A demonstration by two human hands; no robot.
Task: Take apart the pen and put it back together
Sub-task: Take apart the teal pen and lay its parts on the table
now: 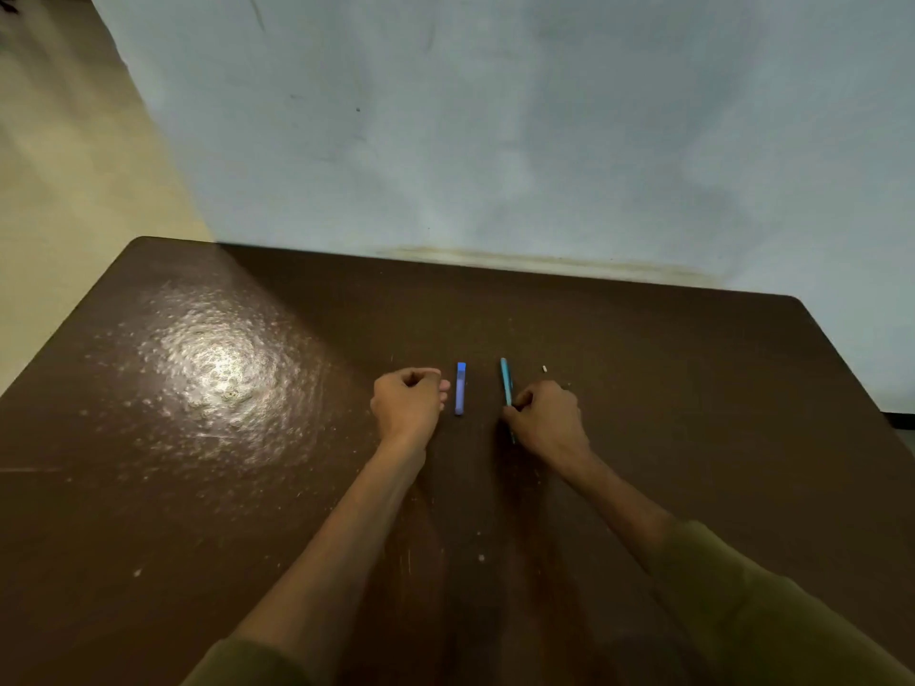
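Note:
A blue pen cap [460,388] lies lengthwise on the brown table [198,438], between my two hands. My left hand [408,406] rests just left of the cap, fingers curled in a loose fist with nothing visible inside, thumb tip close to the cap. The teal pen barrel [505,383] points away from me to the right of the cap. My right hand [547,413] is closed around the barrel's near end and hides that part. A tiny white piece [544,369] lies on the table beyond my right hand; what it is cannot be made out.
The table's far edge meets a pale blue-grey wall [495,141]. A bright glare patch [218,368] sits on the table's left half. Beige floor [59,190] shows past the left edge. Small white specks dot the tabletop.

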